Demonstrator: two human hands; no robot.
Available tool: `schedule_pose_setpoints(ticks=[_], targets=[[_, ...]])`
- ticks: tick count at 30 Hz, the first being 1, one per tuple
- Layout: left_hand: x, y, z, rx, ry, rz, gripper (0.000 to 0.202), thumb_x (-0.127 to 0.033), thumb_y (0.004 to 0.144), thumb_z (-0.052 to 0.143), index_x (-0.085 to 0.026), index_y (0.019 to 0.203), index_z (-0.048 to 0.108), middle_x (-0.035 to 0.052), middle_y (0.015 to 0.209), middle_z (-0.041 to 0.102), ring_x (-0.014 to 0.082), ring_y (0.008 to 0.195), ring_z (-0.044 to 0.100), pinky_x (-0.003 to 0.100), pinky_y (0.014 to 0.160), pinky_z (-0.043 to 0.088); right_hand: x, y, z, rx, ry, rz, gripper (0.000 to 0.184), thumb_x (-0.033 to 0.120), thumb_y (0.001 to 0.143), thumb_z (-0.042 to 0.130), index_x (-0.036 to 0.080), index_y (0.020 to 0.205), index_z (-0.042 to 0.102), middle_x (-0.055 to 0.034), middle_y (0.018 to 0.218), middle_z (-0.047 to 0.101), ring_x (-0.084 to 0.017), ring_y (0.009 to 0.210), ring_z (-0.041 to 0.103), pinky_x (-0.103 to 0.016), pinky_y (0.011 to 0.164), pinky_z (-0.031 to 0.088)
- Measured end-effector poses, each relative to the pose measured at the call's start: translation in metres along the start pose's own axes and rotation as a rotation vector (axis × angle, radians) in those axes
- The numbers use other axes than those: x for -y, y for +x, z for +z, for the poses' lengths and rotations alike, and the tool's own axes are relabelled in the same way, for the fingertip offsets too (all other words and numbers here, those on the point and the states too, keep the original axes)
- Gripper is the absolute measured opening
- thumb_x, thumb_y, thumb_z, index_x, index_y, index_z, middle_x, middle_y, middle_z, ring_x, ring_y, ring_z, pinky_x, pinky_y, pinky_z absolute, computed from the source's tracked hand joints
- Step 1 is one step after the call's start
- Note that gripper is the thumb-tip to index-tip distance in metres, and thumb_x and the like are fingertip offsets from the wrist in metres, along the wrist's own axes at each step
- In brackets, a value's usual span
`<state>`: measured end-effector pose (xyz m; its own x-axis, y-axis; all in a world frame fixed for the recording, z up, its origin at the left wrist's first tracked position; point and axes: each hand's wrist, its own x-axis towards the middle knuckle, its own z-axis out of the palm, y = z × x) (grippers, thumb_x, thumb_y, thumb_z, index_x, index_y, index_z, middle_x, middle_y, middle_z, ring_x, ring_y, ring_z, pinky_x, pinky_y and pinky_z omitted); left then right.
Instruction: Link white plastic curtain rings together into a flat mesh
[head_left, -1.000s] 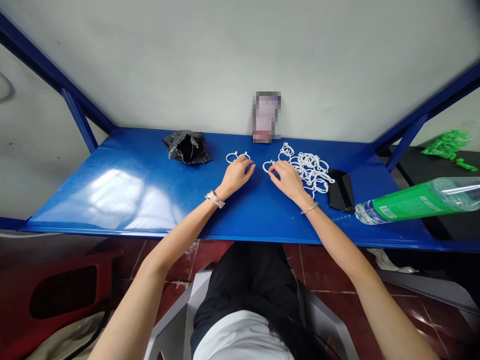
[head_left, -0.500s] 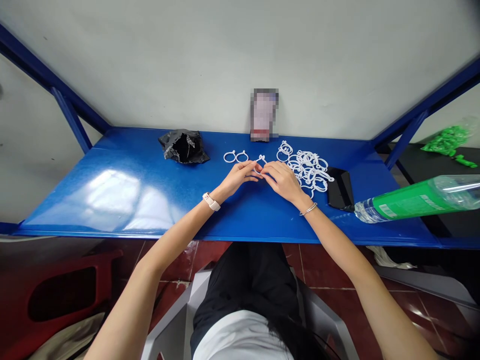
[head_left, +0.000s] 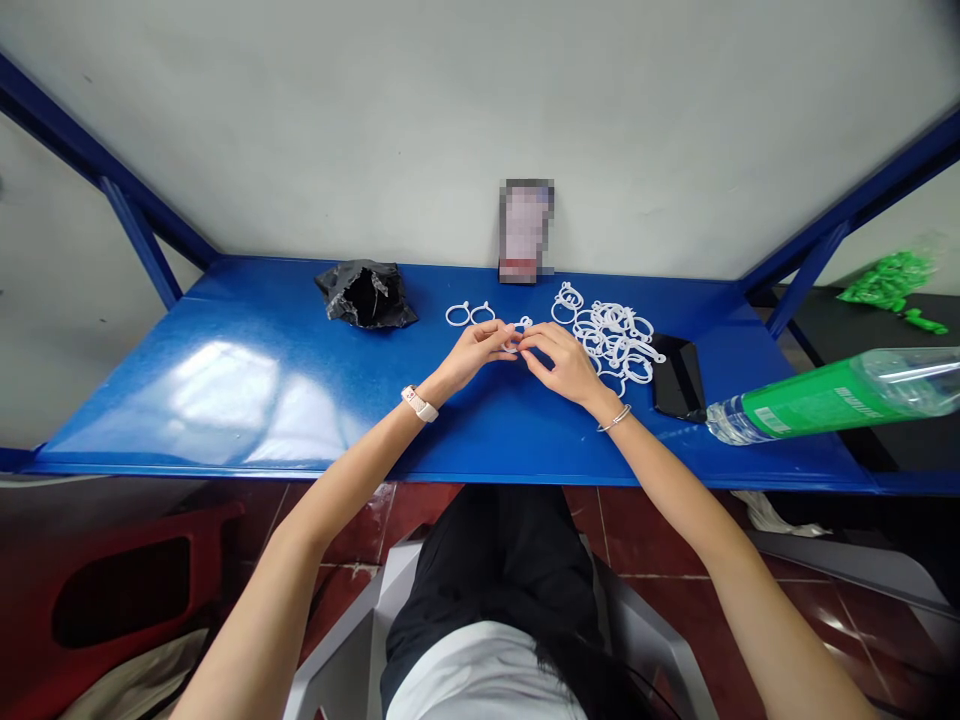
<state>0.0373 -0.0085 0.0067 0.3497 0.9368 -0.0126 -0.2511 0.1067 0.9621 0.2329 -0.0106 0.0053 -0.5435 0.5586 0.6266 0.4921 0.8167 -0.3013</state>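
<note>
Between my two hands, a white plastic curtain ring with a small eyelet is pinched over the blue table. My left hand grips its left side with thumb and fingers. From the other side, my right hand holds it at the fingertips. Fingers cover much of this ring. Beyond my left hand, two more white rings lie flat side by side. Just right of my right hand spreads a loose pile of similar white rings.
A crumpled black plastic bag sits open at the back left. A blurred phone-like panel leans on the wall. A dark phone lies right of the pile, beside a green-labelled bottle. Green items rest farther right.
The held ring has tilted lower between my fingers, its eyelet end now nearer the table. Both hands stay in nearly the same place.
</note>
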Motion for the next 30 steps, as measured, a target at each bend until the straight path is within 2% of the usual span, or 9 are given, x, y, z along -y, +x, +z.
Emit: schedule_pose_setpoints(ticks=[5,9,13,18,24,30], targets=[[-0.004,0.0,0.0,0.021,0.105,0.054,0.044,-0.057,0.075,0.079,-0.015,0.076,0.066,0.0034,0.088,0.069,0.0152,0.087,0.063,0.032,0.085,0.051,0.001,0.002,-0.002,-0.071,0.076,0.071,0.012,0.023,0.099,0.051,0.023,0.093,0.062,-0.0065,0.097,0.071,-0.022,0.092,0.066,-0.039,0.086,0.053],[-0.008,-0.001,0.0,0.003,0.227,0.144,0.042,-0.051,0.072,0.082,-0.016,0.073,0.06,0.005,0.094,0.068,0.0173,0.094,0.062,0.031,0.085,0.048,0.0,0.003,-0.005,-0.125,0.145,0.248,0.017,0.032,0.099,0.052,0.022,0.088,0.06,-0.0055,0.089,0.068,-0.021,0.085,0.064,-0.037,0.08,0.053],[-0.011,-0.003,0.001,0.019,0.404,0.243,0.041,-0.048,0.073,0.082,-0.017,0.079,0.056,0.0055,0.098,0.064,0.0195,0.099,0.06,0.03,0.084,0.048,-0.002,0.004,-0.006,-0.117,0.251,0.387,0.022,0.042,0.098,0.053,0.022,0.09,0.061,-0.0047,0.091,0.07,-0.019,0.082,0.065,-0.035,0.077,0.055],[-0.011,-0.004,0.002,0.025,0.62,0.383,0.039,-0.048,0.075,0.08,-0.019,0.088,0.056,0.0061,0.101,0.063,0.0176,0.089,0.056,0.031,0.079,0.047,-0.003,0.004,-0.003,-0.099,0.325,0.418,0.025,0.043,0.098,0.053,0.022,0.09,0.063,-0.0037,0.09,0.071,-0.019,0.082,0.066,-0.035,0.079,0.055],[-0.011,-0.003,0.0,-0.004,0.674,0.493,0.037,-0.041,0.078,0.077,-0.021,0.094,0.051,0.0089,0.11,0.064,0.0197,0.096,0.059,0.032,0.08,0.049,-0.002,0.005,-0.005,-0.112,0.41,0.404,0.02,0.041,0.093,0.061,0.021,0.095,0.065,-0.0041,0.092,0.073,-0.019,0.083,0.069,-0.034,0.078,0.056],[-0.012,-0.006,0.002,-0.046,0.739,0.558,0.033,-0.035,0.08,0.074,-0.021,0.1,0.052,0.0099,0.115,0.065,0.0194,0.096,0.061,0.033,0.084,0.05,0.0,0.005,-0.005,-0.115,0.39,0.401,0.023,0.043,0.094,0.061,0.022,0.095,0.066,-0.0044,0.093,0.074,-0.019,0.083,0.069,-0.036,0.08,0.057]])
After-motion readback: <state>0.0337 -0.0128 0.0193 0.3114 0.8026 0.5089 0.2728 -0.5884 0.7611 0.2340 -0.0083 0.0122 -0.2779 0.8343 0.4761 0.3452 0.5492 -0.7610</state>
